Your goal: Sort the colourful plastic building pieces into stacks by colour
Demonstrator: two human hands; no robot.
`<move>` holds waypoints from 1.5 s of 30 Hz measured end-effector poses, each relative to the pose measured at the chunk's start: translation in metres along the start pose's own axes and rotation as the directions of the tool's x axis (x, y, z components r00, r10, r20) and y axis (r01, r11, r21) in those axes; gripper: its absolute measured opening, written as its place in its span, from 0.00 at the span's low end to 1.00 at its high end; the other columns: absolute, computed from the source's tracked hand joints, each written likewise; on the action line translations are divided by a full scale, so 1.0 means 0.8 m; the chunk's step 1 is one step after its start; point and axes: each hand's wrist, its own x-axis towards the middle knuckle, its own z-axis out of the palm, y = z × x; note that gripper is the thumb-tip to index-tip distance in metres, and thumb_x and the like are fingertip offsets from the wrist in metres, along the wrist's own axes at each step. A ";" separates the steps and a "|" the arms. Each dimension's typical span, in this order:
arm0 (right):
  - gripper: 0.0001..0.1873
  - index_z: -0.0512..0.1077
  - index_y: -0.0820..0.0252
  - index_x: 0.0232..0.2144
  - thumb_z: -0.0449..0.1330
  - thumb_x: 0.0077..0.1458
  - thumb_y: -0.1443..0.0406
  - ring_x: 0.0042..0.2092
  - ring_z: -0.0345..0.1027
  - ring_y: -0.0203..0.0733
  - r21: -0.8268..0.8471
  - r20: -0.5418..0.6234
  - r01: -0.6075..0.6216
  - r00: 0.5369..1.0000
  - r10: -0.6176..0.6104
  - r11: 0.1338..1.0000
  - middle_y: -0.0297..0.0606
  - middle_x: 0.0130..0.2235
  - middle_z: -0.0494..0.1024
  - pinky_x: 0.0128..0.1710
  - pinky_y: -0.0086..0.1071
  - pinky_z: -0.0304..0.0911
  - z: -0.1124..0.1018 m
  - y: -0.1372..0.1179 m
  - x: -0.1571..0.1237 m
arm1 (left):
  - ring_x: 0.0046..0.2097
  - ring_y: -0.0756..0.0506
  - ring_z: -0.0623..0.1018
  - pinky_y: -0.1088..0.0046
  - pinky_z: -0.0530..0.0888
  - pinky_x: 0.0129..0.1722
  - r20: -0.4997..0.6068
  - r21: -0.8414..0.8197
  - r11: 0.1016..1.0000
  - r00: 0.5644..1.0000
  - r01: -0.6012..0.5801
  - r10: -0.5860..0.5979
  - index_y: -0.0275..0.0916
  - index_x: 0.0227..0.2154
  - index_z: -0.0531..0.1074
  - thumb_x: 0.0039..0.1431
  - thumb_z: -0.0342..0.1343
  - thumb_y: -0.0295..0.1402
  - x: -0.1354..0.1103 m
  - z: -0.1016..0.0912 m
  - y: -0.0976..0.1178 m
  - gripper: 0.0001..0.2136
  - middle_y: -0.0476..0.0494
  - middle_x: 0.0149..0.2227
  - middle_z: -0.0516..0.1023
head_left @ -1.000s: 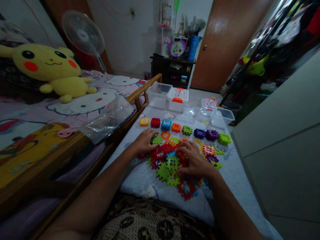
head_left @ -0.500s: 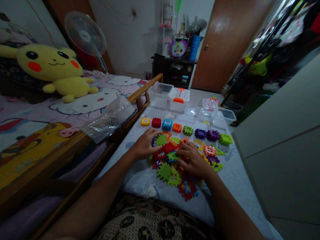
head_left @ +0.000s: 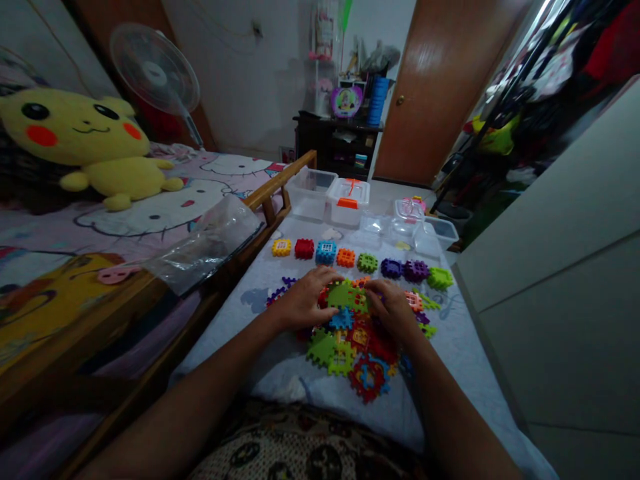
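Observation:
A loose pile of toothed plastic building blocks in several colours lies before me on the cloth-covered table (head_left: 225, 340). My left hand (head_left: 307, 300) curves round a flat green building block (head_left: 341, 293), fingers on its far side and thumb nearer me. Against its right side is a green block with window openings (head_left: 359, 301), with the fingers of my right hand (head_left: 393, 310) closed at its edge. Whether the two are joined I cannot tell. Just below lies a blue block (head_left: 343, 319). Nearer me are a green block (head_left: 321, 348) and a red toothed ring (head_left: 369, 378) with blue parts.
Behind the pile runs a row of stacked blocks by colour, from yellow (head_left: 281, 247) to light green (head_left: 440, 278). Clear plastic boxes (head_left: 313, 197) stand at the far end. To the left are a wooden bed rail (head_left: 273, 193) and a plastic bag (head_left: 200, 247).
My left hand has moved right with the green block, and my right hand now meets it at the windowed green block. Purple pieces show left of my left hand. The view has shifted slightly.

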 end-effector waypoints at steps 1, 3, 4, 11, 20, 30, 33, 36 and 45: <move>0.08 0.75 0.56 0.37 0.54 0.61 0.65 0.43 0.68 0.47 -0.015 -0.006 0.013 1.000 -0.013 1.000 0.41 0.39 0.78 0.45 0.41 0.61 -0.002 0.000 0.001 | 0.58 0.38 0.68 0.55 0.66 0.60 0.016 0.009 1.000 1.000 -0.020 0.020 0.42 0.53 0.65 0.49 0.61 0.31 0.004 0.004 0.001 0.25 0.40 0.54 0.69; 0.09 0.75 0.56 0.37 0.54 0.61 0.65 0.44 0.67 0.48 -0.034 -0.038 0.031 0.999 -0.032 0.999 0.41 0.39 0.77 0.46 0.41 0.60 -0.006 -0.001 0.002 | 0.57 0.38 0.69 0.55 0.66 0.59 0.052 0.019 0.998 0.997 -0.060 0.059 0.42 0.53 0.65 0.49 0.61 0.30 0.014 0.012 0.003 0.25 0.40 0.53 0.71; 0.09 0.75 0.56 0.38 0.54 0.61 0.65 0.45 0.67 0.48 -0.038 -0.063 0.029 0.997 -0.031 0.999 0.42 0.39 0.77 0.47 0.41 0.60 -0.007 -0.001 0.003 | 0.57 0.38 0.70 0.55 0.66 0.59 0.071 0.023 0.997 0.995 -0.077 0.075 0.42 0.53 0.65 0.49 0.60 0.29 0.019 0.016 0.004 0.25 0.40 0.53 0.72; 0.08 0.74 0.58 0.37 0.55 0.60 0.64 0.45 0.67 0.49 -0.020 -0.157 -0.021 0.987 0.018 1.000 0.42 0.39 0.77 0.48 0.43 0.61 -0.015 0.012 0.002 | 0.54 0.35 0.70 0.55 0.68 0.56 0.195 0.109 0.982 0.972 -0.154 0.131 0.41 0.54 0.65 0.48 0.59 0.29 0.047 0.037 0.006 0.27 0.37 0.53 0.72; 0.08 0.75 0.58 0.36 0.55 0.60 0.65 0.44 0.67 0.48 -0.025 -0.165 -0.038 0.986 0.033 0.999 0.43 0.39 0.77 0.48 0.43 0.61 -0.017 0.016 0.002 | 0.51 0.35 0.72 0.54 0.69 0.53 0.305 0.090 0.986 0.946 -0.141 0.107 0.46 0.49 0.68 0.47 0.60 0.29 0.061 0.042 0.007 0.24 0.40 0.49 0.74; 0.16 0.75 0.60 0.37 0.49 0.53 0.74 0.44 0.66 0.48 -0.088 -0.059 -0.072 0.996 0.067 0.994 0.44 0.40 0.77 0.48 0.42 0.61 -0.016 0.028 0.000 | 0.50 0.35 0.72 0.56 0.69 0.52 0.377 0.202 0.967 0.924 -0.155 0.069 0.43 0.47 0.70 0.48 0.64 0.35 0.075 0.046 0.007 0.22 0.38 0.49 0.75; 0.15 0.74 0.60 0.37 0.50 0.54 0.73 0.43 0.66 0.47 -0.094 -0.051 -0.073 0.996 0.069 0.993 0.43 0.39 0.77 0.47 0.41 0.61 -0.016 0.029 0.000 | 0.50 0.35 0.72 0.55 0.69 0.52 0.376 0.204 0.964 0.923 -0.169 0.082 0.43 0.47 0.70 0.46 0.64 0.33 0.077 0.047 0.008 0.23 0.38 0.48 0.75; 0.14 0.74 0.59 0.36 0.51 0.54 0.72 0.43 0.66 0.46 -0.090 -0.059 -0.070 0.996 0.065 0.993 0.41 0.39 0.77 0.48 0.40 0.61 -0.015 0.031 0.000 | 0.49 0.36 0.72 0.56 0.70 0.51 0.394 0.196 0.964 0.915 -0.181 0.091 0.44 0.48 0.68 0.45 0.63 0.32 0.078 0.048 0.009 0.24 0.40 0.47 0.74; 0.18 0.75 0.58 0.36 0.49 0.50 0.75 0.43 0.66 0.45 -0.066 -0.066 -0.076 0.995 0.072 0.995 0.40 0.38 0.77 0.47 0.39 0.61 -0.014 0.039 0.000 | 0.53 0.34 0.70 0.51 0.68 0.55 0.411 0.119 0.974 0.902 -0.194 0.130 0.46 0.50 0.68 0.40 0.66 0.32 0.084 0.050 0.004 0.29 0.39 0.53 0.71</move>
